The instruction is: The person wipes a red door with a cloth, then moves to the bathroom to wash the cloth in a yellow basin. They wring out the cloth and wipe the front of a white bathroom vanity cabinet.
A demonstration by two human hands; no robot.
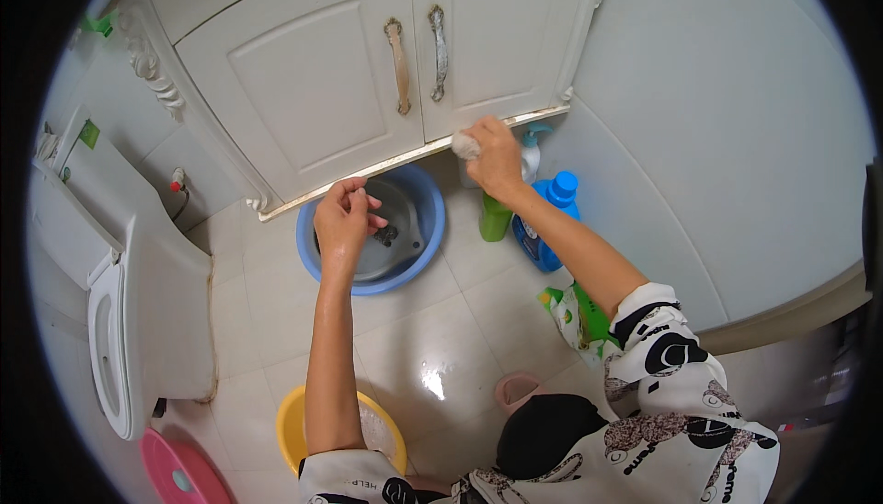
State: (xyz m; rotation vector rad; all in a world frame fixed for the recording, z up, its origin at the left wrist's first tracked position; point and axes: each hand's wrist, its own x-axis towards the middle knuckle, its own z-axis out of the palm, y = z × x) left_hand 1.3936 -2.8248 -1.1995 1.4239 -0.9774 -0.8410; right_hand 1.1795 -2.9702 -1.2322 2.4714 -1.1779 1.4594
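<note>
My right hand [495, 158] grips a pale, crumpled cloth or sponge [465, 146] against the bottom ledge [521, 118] of a white vanity cabinet [324, 76]. Brownish stains show along that ledge. Near its left part is my left hand [347, 218], fingers loosely curled and apart, with nothing seen in it; whether the fingertips touch the ledge cannot be told. Below that hand a blue plastic basin [439, 228] stands on the tiled floor, with a grey basin [386, 266] inside and a dark scrubber or wad [386, 236] in it. Two ornate handles [398, 66] are on the cabinet doors.
Right of the basins stand a green bottle [494, 220], a blue detergent bottle [545, 228], a white pump bottle [530, 156] and a green-white packet [576, 321]. A toilet [165, 283] is at left. A yellow basin [291, 421] with suds and a pink basin [183, 469] lie nearer me.
</note>
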